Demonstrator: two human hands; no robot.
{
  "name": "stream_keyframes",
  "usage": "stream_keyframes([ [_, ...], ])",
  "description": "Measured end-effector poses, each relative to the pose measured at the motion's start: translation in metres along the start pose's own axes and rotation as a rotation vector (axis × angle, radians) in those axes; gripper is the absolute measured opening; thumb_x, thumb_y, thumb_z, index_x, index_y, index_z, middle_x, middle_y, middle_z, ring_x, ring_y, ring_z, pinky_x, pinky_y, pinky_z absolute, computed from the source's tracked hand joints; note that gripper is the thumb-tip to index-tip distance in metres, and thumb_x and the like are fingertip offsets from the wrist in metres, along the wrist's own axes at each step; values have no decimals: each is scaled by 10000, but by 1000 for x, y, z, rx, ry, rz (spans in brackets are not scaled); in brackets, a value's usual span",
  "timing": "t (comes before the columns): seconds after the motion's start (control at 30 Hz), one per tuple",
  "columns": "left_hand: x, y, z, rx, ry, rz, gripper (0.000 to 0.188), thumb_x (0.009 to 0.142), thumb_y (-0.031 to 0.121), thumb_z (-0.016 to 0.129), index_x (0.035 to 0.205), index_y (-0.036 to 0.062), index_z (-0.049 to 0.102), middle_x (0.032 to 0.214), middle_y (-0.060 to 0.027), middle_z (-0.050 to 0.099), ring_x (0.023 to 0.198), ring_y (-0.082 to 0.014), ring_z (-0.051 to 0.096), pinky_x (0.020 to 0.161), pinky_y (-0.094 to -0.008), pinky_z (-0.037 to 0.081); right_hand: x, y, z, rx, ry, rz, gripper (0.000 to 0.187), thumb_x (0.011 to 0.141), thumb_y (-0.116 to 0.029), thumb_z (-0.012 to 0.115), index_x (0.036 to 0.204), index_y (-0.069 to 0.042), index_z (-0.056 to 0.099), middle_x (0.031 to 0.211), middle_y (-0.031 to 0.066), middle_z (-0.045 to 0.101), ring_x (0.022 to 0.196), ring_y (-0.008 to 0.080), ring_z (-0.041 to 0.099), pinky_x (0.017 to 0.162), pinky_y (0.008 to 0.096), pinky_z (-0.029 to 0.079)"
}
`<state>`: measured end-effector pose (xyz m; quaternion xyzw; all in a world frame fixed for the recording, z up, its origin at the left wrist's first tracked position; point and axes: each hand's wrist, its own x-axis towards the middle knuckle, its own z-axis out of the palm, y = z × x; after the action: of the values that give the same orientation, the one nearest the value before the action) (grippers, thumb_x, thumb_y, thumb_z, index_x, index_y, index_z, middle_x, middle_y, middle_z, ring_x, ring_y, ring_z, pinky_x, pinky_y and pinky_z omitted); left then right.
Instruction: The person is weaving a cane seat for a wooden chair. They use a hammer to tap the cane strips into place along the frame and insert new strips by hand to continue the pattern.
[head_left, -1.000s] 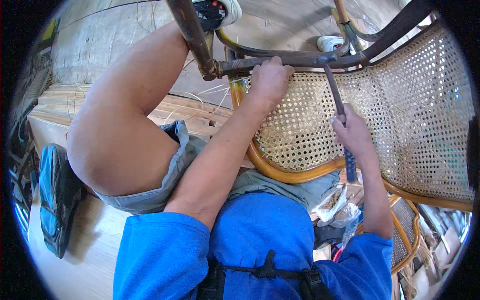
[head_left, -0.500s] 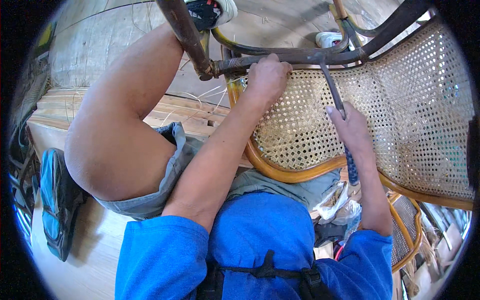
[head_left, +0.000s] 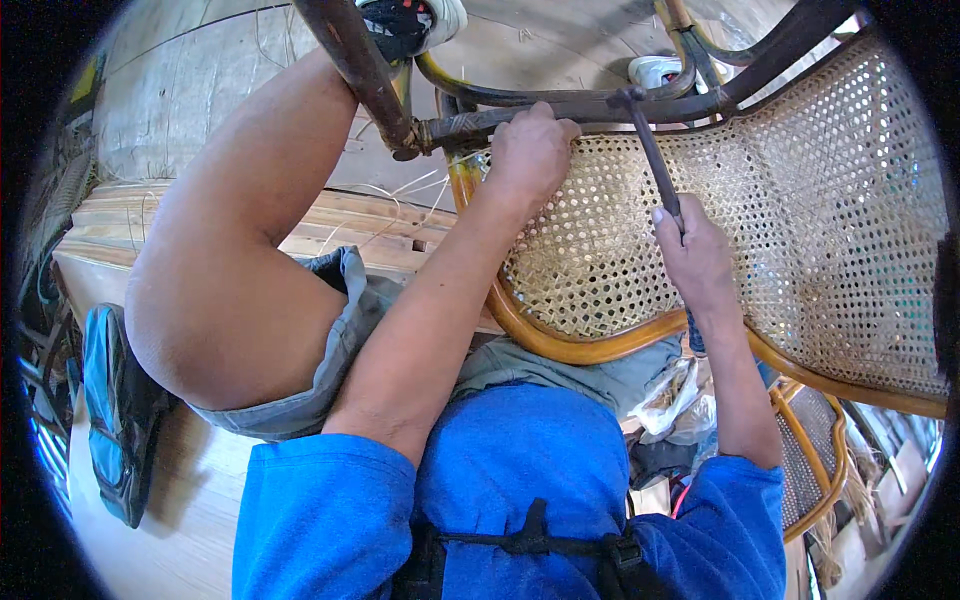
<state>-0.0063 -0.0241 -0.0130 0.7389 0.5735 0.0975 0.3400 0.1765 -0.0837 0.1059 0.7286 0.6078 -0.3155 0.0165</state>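
Observation:
A rattan chair frame with a woven cane panel (head_left: 620,240) lies across my lap, its dark rail (head_left: 590,112) running along the panel's far edge. My left hand (head_left: 530,155) is closed over that rail, knuckles up, where the cane meets it. The fingertips are hidden, so any small thing pinched there cannot be seen. In my right hand (head_left: 697,255) is a hammer (head_left: 655,150), gripped around its handle. The hammer's head is over the rail, to the right of my left hand; whether it touches is unclear.
My bent bare leg (head_left: 240,250) takes up the left side. A teal and black bag (head_left: 105,400) lies beside it. Stacked wooden boards (head_left: 110,225) and loose cane strands are beyond. Plastic bags (head_left: 670,400) and another cane-panelled piece (head_left: 810,460) are at the lower right.
The hammer's head has shifted slightly up and left, and my right hand has moved a little the same way. My left hand keeps its place on the rail.

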Motion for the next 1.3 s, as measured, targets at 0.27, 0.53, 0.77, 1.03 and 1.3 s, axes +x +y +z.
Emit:
stream_keyframes([
  [0.27, -3, -1, 4, -8, -6, -14, 229, 819, 174, 526, 963, 202, 701, 906, -131, 587, 886, -290, 618, 762, -426, 498, 8, 9, 17, -65, 29, 39, 258, 881, -288, 544, 841, -38, 499, 659, 228, 578, 630, 412, 594, 568, 487, 443],
  [0.53, 1, -1, 3, -31, 0, -5, 226, 801, 157, 550, 965, 187, 703, 908, -137, 594, 889, -303, 613, 761, -430, 497, 5, 0, 11, 45, 35, 71, 276, 894, -292, 529, 874, -17, 524, 686, 227, 587, 669, 401, 606, 596, 474, 454],
  [0.77, 0, -3, 4, -27, 0, 0, 224, 796, 150, 548, 954, 166, 705, 897, -141, 599, 885, -306, 612, 766, -432, 495, 11, -6, 7, -14, -130, 211, 342, 908, -325, 486, 897, 13, 537, 739, 257, 606, 731, 432, 608, 668, 491, 464],
  [1.03, -2, -2, 4, -21, 28, 23, 231, 791, 150, 541, 952, 165, 706, 883, -141, 605, 877, -308, 614, 757, -433, 499, 19, 10, 18, -128, -172, 131, 367, 921, -333, 468, 879, 28, 521, 738, 276, 600, 748, 438, 610, 685, 487, 464],
  [1.3, 0, -5, 6, -3, 13, 24, 223, 789, 151, 541, 940, 156, 706, 888, -149, 610, 864, -312, 617, 751, -440, 499, 13, 7, 19, -31, -170, 145, 362, 927, -339, 458, 891, 16, 521, 695, 253, 590, 699, 450, 590, 660, 493, 453],
])
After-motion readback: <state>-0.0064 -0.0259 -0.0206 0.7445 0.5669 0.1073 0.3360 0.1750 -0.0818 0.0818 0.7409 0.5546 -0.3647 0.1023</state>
